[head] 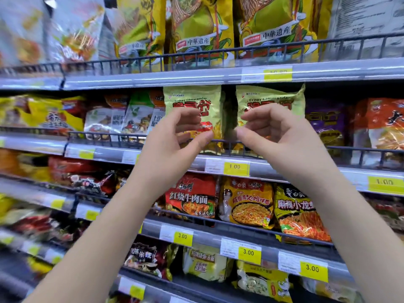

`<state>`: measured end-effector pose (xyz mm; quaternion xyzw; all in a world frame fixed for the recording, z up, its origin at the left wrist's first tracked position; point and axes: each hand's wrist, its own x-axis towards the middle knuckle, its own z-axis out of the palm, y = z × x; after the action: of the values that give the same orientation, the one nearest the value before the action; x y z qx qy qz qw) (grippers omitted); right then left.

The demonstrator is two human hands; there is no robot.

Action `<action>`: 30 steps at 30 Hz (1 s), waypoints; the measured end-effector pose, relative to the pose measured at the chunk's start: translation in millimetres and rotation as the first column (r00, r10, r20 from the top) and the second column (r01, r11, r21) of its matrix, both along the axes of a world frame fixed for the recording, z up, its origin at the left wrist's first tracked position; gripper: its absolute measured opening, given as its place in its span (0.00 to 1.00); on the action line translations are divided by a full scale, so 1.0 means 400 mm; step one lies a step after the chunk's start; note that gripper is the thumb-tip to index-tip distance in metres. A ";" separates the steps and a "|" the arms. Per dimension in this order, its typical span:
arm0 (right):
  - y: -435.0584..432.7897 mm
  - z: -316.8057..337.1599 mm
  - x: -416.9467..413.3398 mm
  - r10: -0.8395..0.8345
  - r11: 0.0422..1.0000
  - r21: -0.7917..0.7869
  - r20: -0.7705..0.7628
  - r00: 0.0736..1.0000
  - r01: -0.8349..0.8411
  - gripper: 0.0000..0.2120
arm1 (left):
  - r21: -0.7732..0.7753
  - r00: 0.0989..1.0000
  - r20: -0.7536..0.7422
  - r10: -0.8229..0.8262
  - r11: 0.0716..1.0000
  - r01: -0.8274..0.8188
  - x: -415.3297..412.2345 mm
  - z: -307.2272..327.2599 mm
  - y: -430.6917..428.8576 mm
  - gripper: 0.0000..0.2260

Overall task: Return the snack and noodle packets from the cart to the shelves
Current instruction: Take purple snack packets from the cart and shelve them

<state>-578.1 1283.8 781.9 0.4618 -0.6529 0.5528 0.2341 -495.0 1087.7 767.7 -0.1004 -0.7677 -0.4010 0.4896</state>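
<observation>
Two pale yellow-green "Crispy commander" packets stand side by side on the second shelf, behind its wire rail point(229, 145): the left packet point(192, 99) and the right packet point(269, 97). My left hand point(175, 138) is raised in front of the left packet, fingers curled and apart from the thumb, with nothing between them. Mirroring it, my right hand point(277, 134) hovers in front of the right packet and also holds nothing. Both hands cover the packets' lower halves. The cart is out of view.
The shelf above holds tall yellow noodle bags point(201, 29). A purple packet point(325, 121) and an orange packet point(380, 123) stand to the right, mixed packets point(113, 117) to the left. Lower shelves carry red point(190, 195) and yellow noodle packs point(247, 202) with yellow price tags point(236, 168).
</observation>
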 end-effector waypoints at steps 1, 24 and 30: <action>-0.018 -0.008 0.015 0.051 0.999 0.000 0.007 0.999 -0.051 0.11 | 0.017 1.000 -0.002 0.017 1.000 -0.017 0.026 -0.010 -0.011 0.17; -0.663 -0.275 0.554 0.795 0.534 0.044 0.313 0.519 -0.844 0.11 | 0.270 0.704 0.131 0.698 0.658 -0.703 0.954 -0.314 -0.303 0.19; -0.866 -0.344 0.743 0.823 0.459 0.050 0.353 0.446 -0.887 0.10 | 0.304 0.676 0.192 0.711 0.612 -0.730 1.147 -0.378 -0.470 0.19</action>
<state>-280.8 937.5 644.2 0.6693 -0.4120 0.5748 -0.2278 -36.2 899.7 616.4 0.3171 -0.6694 -0.3047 0.5988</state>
